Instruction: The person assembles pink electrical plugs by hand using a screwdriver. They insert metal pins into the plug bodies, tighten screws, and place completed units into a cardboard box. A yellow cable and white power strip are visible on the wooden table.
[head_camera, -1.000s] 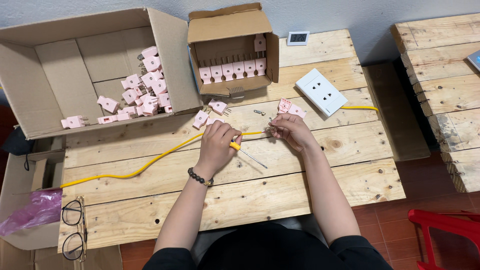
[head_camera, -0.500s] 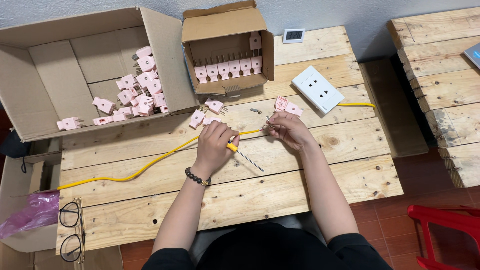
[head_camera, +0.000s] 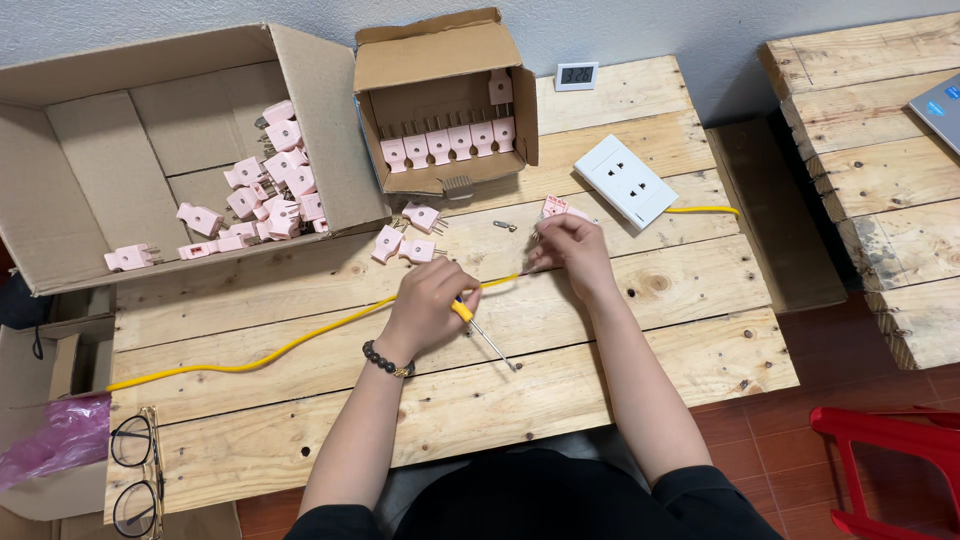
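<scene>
Yellow cable (head_camera: 250, 360) lies curved across the rough plank table (head_camera: 600, 400); its end sits pinched in the closed fingers of the right hand (head_camera: 565, 245). Left hand (head_camera: 430, 305) fists a yellow-handled screwdriver (head_camera: 485, 335), metal shaft on the wood. Large cardboard box (head_camera: 90, 180) holds loose pink plugs (head_camera: 270, 190); small carton (head_camera: 440, 60) holds a row.
</scene>
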